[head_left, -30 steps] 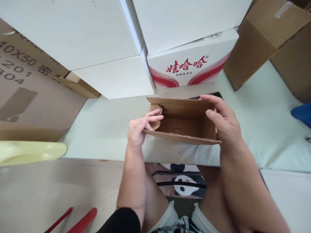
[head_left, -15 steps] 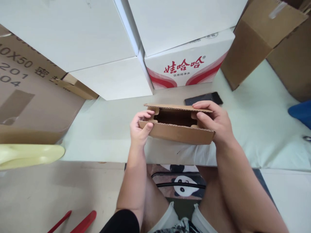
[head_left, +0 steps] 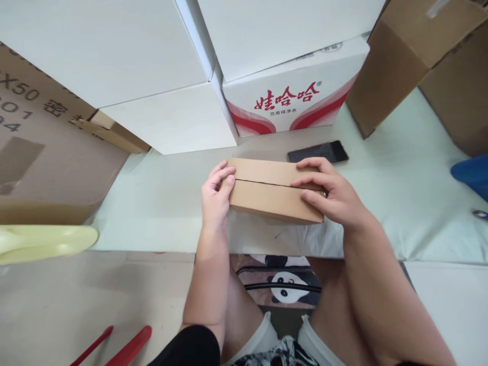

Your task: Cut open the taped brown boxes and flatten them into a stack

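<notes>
A small brown cardboard box [head_left: 267,190] rests on the pale green surface [head_left: 160,203] in front of me, its two top flaps folded down and meeting along a middle seam. My left hand [head_left: 214,198] grips the box's left end, fingers pressed over the flaps. My right hand [head_left: 331,195] lies over the right end, fingers flat across both flaps and holding them down. A black phone [head_left: 318,151] lies just behind the box.
White cartons [head_left: 152,61] and a carton with red lettering [head_left: 290,96] stand close behind. Brown cartons sit at the left [head_left: 46,142] and the right [head_left: 412,56]. A pale yellow object [head_left: 46,241] and red handles [head_left: 125,345] lie at the left. A blue thing [head_left: 470,175] is at the right edge.
The box was open with both hands at its ends. Its flaps have been folded down and now lie closed under my hands. The phone behind it has come into view.
</notes>
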Motion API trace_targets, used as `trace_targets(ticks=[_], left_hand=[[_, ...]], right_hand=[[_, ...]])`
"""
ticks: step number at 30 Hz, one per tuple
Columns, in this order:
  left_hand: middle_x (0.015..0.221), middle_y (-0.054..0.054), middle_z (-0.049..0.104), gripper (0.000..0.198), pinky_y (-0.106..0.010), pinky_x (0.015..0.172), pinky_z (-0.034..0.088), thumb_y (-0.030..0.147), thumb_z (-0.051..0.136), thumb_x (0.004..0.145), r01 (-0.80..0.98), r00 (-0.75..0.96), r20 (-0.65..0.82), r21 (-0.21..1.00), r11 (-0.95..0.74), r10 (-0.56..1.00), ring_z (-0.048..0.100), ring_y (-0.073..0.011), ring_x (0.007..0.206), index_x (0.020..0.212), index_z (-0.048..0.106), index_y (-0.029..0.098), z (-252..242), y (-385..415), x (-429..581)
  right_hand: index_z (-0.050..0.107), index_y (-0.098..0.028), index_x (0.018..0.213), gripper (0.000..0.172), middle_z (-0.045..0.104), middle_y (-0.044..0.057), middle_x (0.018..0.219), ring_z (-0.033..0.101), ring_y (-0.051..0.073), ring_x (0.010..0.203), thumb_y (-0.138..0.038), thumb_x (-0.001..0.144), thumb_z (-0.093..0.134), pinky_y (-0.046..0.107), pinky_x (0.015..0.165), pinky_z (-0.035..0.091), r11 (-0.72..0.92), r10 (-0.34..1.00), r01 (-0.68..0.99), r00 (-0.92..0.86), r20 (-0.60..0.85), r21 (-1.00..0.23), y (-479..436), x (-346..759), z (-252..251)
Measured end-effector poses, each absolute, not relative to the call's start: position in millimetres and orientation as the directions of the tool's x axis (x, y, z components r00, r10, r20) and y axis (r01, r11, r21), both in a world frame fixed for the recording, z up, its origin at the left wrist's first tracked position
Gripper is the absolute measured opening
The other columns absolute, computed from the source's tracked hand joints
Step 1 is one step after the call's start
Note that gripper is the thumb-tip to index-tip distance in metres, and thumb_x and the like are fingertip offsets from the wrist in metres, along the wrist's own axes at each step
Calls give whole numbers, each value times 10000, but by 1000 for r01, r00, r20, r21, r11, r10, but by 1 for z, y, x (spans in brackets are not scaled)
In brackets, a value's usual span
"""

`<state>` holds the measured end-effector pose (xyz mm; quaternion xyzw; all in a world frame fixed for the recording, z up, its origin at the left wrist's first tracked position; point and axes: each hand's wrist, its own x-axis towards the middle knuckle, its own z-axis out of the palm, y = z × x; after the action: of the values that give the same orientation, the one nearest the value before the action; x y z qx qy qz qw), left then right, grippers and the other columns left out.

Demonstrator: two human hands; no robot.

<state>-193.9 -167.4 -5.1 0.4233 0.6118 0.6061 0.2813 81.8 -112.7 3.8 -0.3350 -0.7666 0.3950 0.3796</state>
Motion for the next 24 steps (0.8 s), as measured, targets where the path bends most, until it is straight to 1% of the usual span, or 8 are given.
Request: trace_targets(ticks=[3,5,10,14,16,18,21,24], left_hand=[[1388,-139,675,361,-531,1167,450,504,848,731,128,-521,121,990,-63,845,622,-337,1318,944,826,213,-5,-166,-195],[1370,-133,690,315,-524,1157,463,448,856,710,70,-543,74,997,-43,836,624,-338,1317,915,829,210,-5,-165,-198],[1175,-108,771,257,-462,1043,546,362,842,653,-58,-624,-15,998,-27,781,695,-304,1170,856,818,206,-6,-164,-211],[1019,-85,790,294,-373,855,577,396,835,628,-114,-674,-60,993,-24,737,721,-245,958,846,805,202,-7,-164,-215],[964,-69,783,309,-341,774,564,420,823,632,-138,-670,-75,990,-25,738,710,-226,880,853,798,205,-8,-165,-214],[952,-58,771,315,-335,752,557,448,783,670,-153,-638,-66,987,-43,767,704,-230,873,880,788,214,-9,-167,-214],[1079,-68,761,370,-384,869,565,526,716,729,-139,-524,4,986,-91,852,703,-284,1049,948,770,232,-8,-170,-215],[1343,-96,701,486,-482,1053,503,661,694,726,-45,-363,129,987,-156,923,610,-369,1308,949,763,235,-5,-175,-215]], right_hand=[[782,-300,1043,370,391,77,1593,427,394,1462,-538,759,785,601,1176,408,484,795,192,-505,337,-854,-109,89,-7],[746,-305,1100,527,281,74,1663,385,426,1489,-644,701,809,626,1186,385,486,790,190,-513,336,-853,-109,95,-12],[596,-337,1256,695,222,98,1676,370,409,1515,-709,702,791,617,1231,328,558,726,126,-553,409,-821,-121,91,-3],[511,-343,1250,765,286,114,1624,269,398,1572,-605,635,881,603,1244,312,618,711,162,-532,459,-769,-130,71,8],[495,-335,1217,754,338,123,1575,307,389,1551,-530,614,903,590,1225,344,630,722,172,-491,488,-757,-130,63,8],[501,-323,1201,741,393,132,1518,383,387,1498,-494,602,901,577,1193,384,628,736,167,-446,510,-761,-128,60,6],[525,-300,1180,709,475,129,1451,467,385,1421,-522,606,877,547,1138,435,559,798,149,-362,481,-816,-126,65,6],[544,-300,1139,664,617,74,1287,637,329,1169,-548,606,852,444,918,552,321,906,35,-303,296,-947,-126,72,14]])
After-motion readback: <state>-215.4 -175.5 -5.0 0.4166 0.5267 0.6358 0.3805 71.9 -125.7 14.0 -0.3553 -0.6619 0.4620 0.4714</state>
